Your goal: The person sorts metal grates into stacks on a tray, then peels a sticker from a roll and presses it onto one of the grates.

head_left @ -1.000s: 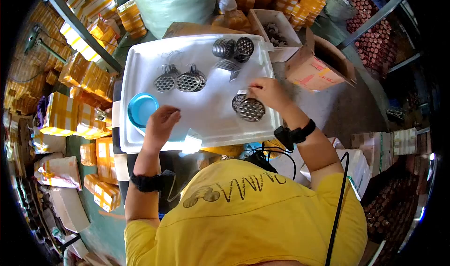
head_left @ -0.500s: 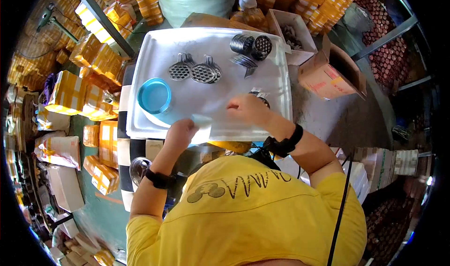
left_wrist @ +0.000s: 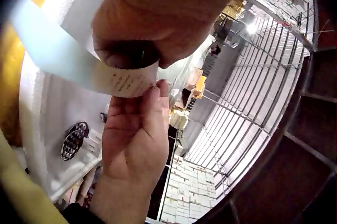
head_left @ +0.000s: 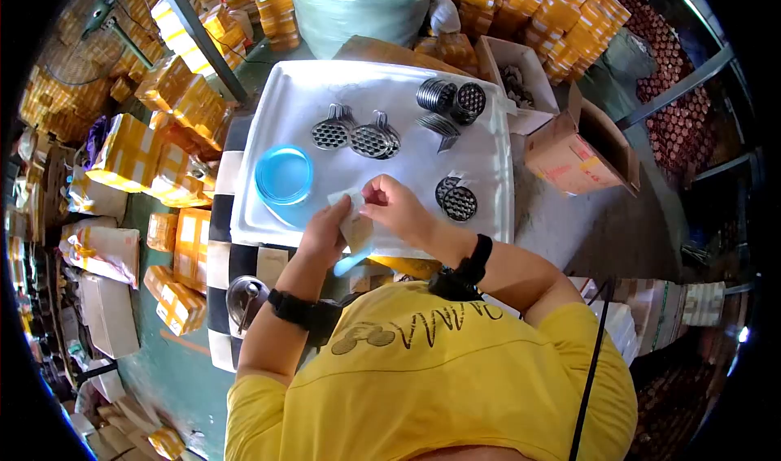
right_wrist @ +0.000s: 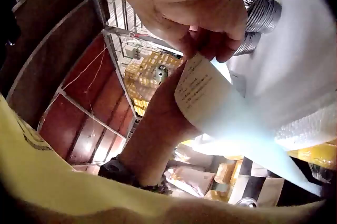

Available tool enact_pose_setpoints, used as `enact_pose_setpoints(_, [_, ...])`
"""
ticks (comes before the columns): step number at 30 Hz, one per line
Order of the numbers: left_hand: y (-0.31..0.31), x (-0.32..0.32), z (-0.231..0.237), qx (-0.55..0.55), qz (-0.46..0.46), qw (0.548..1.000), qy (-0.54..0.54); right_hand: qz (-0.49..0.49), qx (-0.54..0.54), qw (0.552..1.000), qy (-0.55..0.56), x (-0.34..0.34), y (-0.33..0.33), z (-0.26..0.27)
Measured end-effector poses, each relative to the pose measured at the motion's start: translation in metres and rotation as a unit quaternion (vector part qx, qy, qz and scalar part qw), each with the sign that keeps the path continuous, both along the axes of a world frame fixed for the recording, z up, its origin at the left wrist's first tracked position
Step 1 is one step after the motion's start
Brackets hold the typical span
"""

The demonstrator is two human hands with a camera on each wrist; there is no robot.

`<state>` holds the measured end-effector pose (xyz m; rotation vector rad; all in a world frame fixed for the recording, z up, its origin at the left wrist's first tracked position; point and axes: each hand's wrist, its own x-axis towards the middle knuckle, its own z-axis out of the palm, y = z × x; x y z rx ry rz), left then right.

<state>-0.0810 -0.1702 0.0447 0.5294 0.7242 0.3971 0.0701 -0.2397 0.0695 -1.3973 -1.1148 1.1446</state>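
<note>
My left hand [head_left: 325,232] holds a pale strip of paper labels [head_left: 355,229] over the near edge of the white tray [head_left: 488,160]. Small print shows on the strip [left_wrist: 126,81] in the left wrist view, and its bluish tail hangs down. The fingertips of my right hand [head_left: 397,209] pinch the strip's upper end. To the right lie two round perforated metal pieces [head_left: 460,203], overlapping, with a white tag beside them. A light blue roll-like ring [head_left: 284,172] lies left of my hands.
Further back on the tray are two groups of perforated metal pieces with handles [head_left: 373,140] and dark metal stacks [head_left: 438,95]. An open cardboard box [head_left: 578,152] and a white bin [head_left: 517,79] stand to the right. Taped yellow boxes [head_left: 130,156] crowd the left.
My right hand has left the perforated pieces and moved left to the label strip. My left hand has lifted the strip, and both hands now meet on it. The head view has shifted.
</note>
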Motion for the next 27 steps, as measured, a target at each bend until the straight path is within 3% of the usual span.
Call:
enact_pose_setpoints(4, [-0.001,0.005,0.0,0.071,0.074,0.995,0.015,-0.002,0.016,0.997,-0.073,0.001,0.0,0.009])
enact_pose_setpoints(9, [0.005,0.006,-0.014,0.199,0.02,0.972,0.121,-0.024,0.001,0.995,-0.101,0.002,-0.003,0.011])
enact_pose_setpoints(14, [0.001,0.014,-0.005,0.032,0.031,0.999,-0.025,-0.034,0.123,0.964,-0.232,0.01,-0.01,0.017])
enact_pose_setpoints(16, [0.008,0.014,-0.009,-0.017,0.03,0.999,-0.034,-0.012,0.165,0.952,-0.258,0.016,-0.021,0.033])
enact_pose_setpoints(18, [0.017,0.017,-0.015,-0.075,0.058,0.995,-0.01,-0.033,0.176,0.962,-0.204,0.028,-0.034,0.042])
enact_pose_setpoints(21, [0.012,0.022,0.0,-0.045,0.011,0.999,0.018,-0.073,0.114,0.976,-0.171,0.033,-0.041,0.042])
enact_pose_setpoints(25, [-0.001,0.039,0.014,0.122,-0.006,0.992,0.023,-0.072,0.034,0.988,-0.133,0.023,-0.032,0.033])
enact_pose_setpoints(27, [-0.008,0.044,0.018,0.147,0.031,0.988,0.042,-0.09,0.029,0.989,-0.111,0.017,-0.027,0.014])
